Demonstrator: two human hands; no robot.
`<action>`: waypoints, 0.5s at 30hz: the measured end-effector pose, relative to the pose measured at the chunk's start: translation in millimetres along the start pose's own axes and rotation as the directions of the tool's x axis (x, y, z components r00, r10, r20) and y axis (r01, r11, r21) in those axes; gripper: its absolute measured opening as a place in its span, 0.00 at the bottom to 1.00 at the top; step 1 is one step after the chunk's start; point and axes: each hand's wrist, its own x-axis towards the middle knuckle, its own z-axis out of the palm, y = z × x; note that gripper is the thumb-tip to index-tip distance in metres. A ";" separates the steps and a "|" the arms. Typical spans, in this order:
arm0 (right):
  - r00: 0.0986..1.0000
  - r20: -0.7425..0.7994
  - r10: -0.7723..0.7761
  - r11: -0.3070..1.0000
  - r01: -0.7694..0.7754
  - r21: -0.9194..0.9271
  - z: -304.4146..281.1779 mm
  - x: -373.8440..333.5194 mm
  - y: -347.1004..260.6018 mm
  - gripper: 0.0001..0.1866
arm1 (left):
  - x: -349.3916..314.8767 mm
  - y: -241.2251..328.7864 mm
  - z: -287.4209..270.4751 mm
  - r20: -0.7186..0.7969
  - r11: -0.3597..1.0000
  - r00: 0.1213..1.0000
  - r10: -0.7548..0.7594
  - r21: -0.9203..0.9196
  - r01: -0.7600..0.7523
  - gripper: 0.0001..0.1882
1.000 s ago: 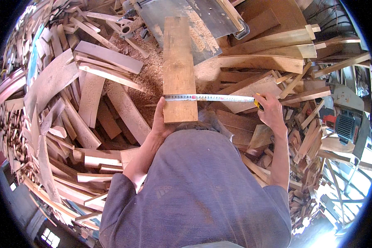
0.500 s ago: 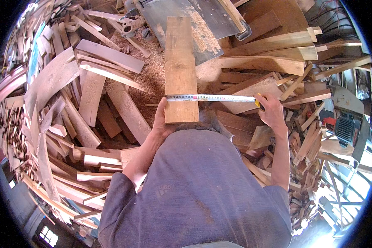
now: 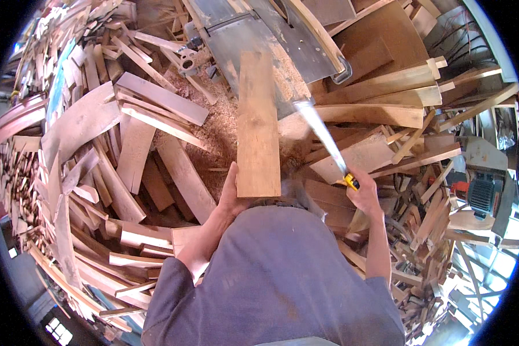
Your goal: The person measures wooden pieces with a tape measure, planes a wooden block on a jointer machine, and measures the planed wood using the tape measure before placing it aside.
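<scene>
A flat wooden board [image 3: 258, 127] extends away from me, its near end close to my body. My left hand [image 3: 232, 193] grips the board's near left edge, fingers mostly hidden beneath it. Off to the right, my right hand [image 3: 364, 193] is closed around a yellow tape measure [image 3: 352, 181]. Its pale blade [image 3: 323, 134] sticks out toward the upper left, blurred by motion, with its tip apart from the board.
Beyond the board is a metal machine table [image 3: 248, 34] strewn with wood shavings [image 3: 288, 69]. Heaped offcuts [image 3: 184, 167] crowd the left, and more planks [image 3: 380, 115] lie to the right. A dark finned motor [image 3: 483, 193] stands at far right.
The tape blade has come off the board and swung to point up and left. My right hand has moved slightly left and down in the picture; my left hand still holds the board.
</scene>
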 end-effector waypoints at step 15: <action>0.687 0.528 0.499 0.638 -0.704 0.313 79.5 -98.2 23.5 0.35 | -1.7 2.6 -6.6 -0.031 1.000 0.999 0.007 0.025 -0.006 0.39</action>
